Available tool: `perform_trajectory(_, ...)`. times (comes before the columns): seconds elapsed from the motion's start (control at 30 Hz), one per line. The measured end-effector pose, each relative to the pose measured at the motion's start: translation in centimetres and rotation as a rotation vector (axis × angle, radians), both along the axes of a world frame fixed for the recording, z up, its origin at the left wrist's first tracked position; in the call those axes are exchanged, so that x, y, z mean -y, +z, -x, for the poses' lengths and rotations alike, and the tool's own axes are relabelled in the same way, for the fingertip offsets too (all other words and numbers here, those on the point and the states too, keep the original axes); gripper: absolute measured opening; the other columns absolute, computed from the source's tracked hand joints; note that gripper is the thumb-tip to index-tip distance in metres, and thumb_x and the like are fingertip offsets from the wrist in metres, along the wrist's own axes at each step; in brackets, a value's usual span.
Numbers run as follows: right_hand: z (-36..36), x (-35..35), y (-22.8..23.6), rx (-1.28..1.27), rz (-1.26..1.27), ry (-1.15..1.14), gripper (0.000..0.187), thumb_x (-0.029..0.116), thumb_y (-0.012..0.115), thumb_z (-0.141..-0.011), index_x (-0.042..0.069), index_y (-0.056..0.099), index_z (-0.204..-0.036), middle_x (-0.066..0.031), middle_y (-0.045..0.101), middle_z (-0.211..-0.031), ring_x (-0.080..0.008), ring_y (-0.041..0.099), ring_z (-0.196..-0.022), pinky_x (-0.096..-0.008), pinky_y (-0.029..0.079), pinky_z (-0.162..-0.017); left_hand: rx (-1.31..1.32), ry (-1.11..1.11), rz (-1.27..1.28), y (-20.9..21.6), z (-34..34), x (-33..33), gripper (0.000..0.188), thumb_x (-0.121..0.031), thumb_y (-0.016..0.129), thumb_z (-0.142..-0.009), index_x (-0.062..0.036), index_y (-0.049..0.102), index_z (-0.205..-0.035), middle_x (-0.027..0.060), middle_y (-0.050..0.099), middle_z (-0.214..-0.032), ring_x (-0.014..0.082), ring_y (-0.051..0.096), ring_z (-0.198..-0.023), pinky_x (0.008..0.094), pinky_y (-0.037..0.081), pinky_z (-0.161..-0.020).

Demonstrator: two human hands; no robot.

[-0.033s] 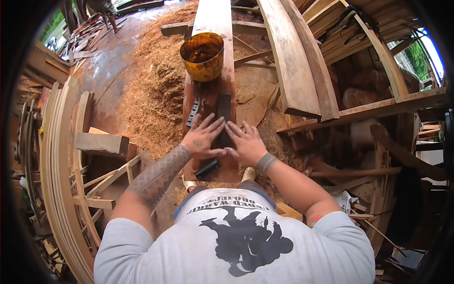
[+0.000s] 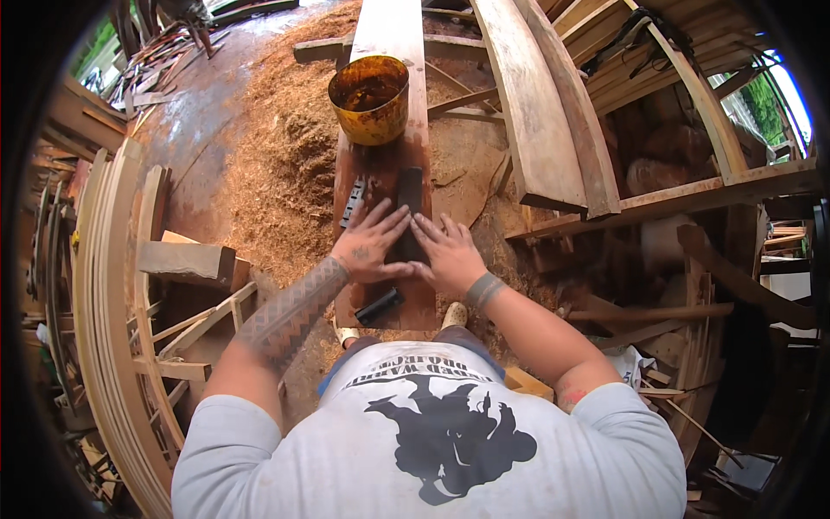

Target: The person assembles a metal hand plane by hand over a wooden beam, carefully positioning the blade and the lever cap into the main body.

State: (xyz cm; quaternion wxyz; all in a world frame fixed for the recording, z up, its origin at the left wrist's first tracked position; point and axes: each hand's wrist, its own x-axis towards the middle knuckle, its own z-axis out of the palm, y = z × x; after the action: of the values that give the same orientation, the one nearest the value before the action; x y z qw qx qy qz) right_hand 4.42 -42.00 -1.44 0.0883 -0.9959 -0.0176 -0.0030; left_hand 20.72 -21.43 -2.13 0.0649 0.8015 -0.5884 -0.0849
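A dark, flat oblong block (image 2: 410, 184), like a sharpening stone, lies lengthwise on a wet reddish-brown plank (image 2: 419, 307). My left hand (image 2: 368, 246) lies palm down over its left side, fingers stretched forward. From the other side, my right hand (image 2: 453, 255) reaches over it with its fingers spread. The fingertips nearly meet over the block and the thumbs come together nearer me. Whatever may lie beneath the fingers is hidden. Left of the block is a grey slotted metal piece (image 2: 353, 204). A short black cylindrical object (image 2: 379, 307) rests near the plank's close end.
A stained yellow bucket (image 2: 370, 125) stands farther along the plank. Wood shavings (image 2: 281, 169) pile up on its left. Thick boards (image 2: 536, 121) jut in at the right, and long curved strips (image 2: 112, 311) stand at the left beside a timber block (image 2: 186, 262).
Both hands have shifted very slightly forward, away from me, over the dark block. The bucket and the loose pieces keep their places on the plank.
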Motion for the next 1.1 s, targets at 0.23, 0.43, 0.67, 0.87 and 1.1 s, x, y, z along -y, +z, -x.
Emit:
perform_trajectory(0.23,0.2,-0.1,0.2,-0.178,0.055,0.010,0.088,0.059,0.065,-0.105,0.008,0.042,-0.174,-0.0122,0.044,-0.179,-0.0467,0.044,-0.157,-0.0607,0.033,-0.130,0.004,-0.033,-0.046,-0.4,0.3,-0.2,0.112,-0.090,0.051,-0.099,-0.0090,0.039,-0.176,0.0084,0.036,-0.184,0.0343,0.021,-0.174,0.0663,-0.004,-0.138)
perform_trajectory(0.43,-0.1,-0.1,0.1,-0.077,-0.032,-0.030,0.095,0.065,0.065,-0.104,0.010,0.038,-0.176,-0.0109,0.037,-0.183,-0.0453,0.040,-0.161,-0.0601,0.031,-0.132,0.057,0.004,0.026,-0.8,0.0,-0.1,0.111,-0.088,0.051,-0.099,-0.0088,0.040,-0.175,0.0079,0.038,-0.183,0.0329,0.023,-0.173,0.0653,-0.005,-0.138)
perform_trajectory(0.67,-1.3,0.0,0.6,-0.089,-0.084,-0.076,0.093,0.061,0.066,-0.104,0.009,0.039,-0.176,-0.0119,0.038,-0.183,-0.0446,0.036,-0.165,-0.0613,0.030,-0.133,0.113,0.013,0.021,-0.2,-1.5,0.3,0.104,-0.087,0.047,-0.102,-0.0137,0.040,-0.176,0.0034,0.037,-0.184,0.0317,0.020,-0.174,0.0660,-0.002,-0.139)
perform_trajectory(0.87,-0.2,2.5,0.6,-0.128,-0.183,0.006,0.096,0.065,0.069,-0.101,0.013,0.039,-0.176,-0.0083,0.039,-0.182,-0.0462,0.039,-0.162,-0.0618,0.033,-0.131,0.033,-0.023,-0.092,1.1,-2.6,0.8,0.106,-0.087,0.050,-0.102,-0.0148,0.038,-0.178,0.0021,0.033,-0.186,0.0357,0.016,-0.175,0.0669,0.001,-0.138)
perform_trajectory(1.1,-0.2,1.9,0.8,-0.117,-0.123,0.018,0.097,0.067,0.069,-0.101,0.015,0.039,-0.177,-0.0067,0.038,-0.183,-0.0458,0.038,-0.163,-0.0613,0.034,-0.131,0.004,0.076,-0.002,0.5,-0.1,1.2,0.107,-0.090,0.048,-0.099,-0.0183,0.038,-0.178,0.0023,0.032,-0.186,0.0391,0.012,-0.175,0.0692,-0.008,-0.136)
